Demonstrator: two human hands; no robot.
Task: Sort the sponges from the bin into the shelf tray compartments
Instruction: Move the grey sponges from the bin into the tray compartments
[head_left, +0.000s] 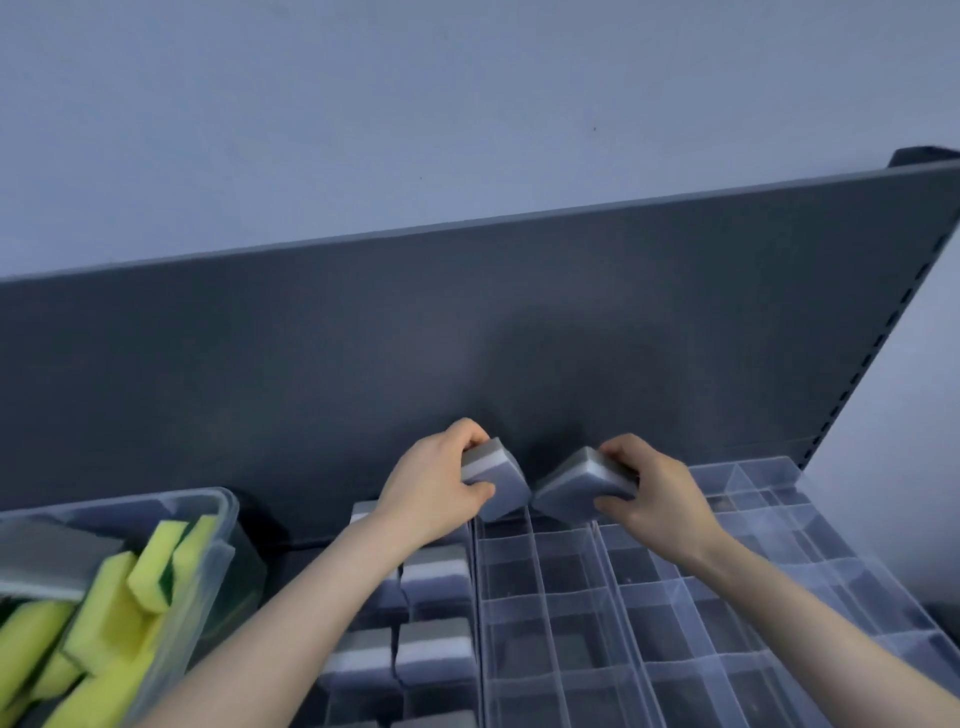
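Sponges look light, soft and squashy, best pinched gently across opposite sides. At 12 o'clock the left hand grips the left grey sponge and the right hand grips the right grey sponge with curled fingers, just above the shelf tray. More wait in the bin at 8 o'clock.

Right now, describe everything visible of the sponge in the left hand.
The grey sponge is a block with a white band between grey layers. The left hand grips it, thumb on the near face, fingers over the top. It is tilted, corner down, above the clear tray's back row; whether it touches the other sponge is unclear.
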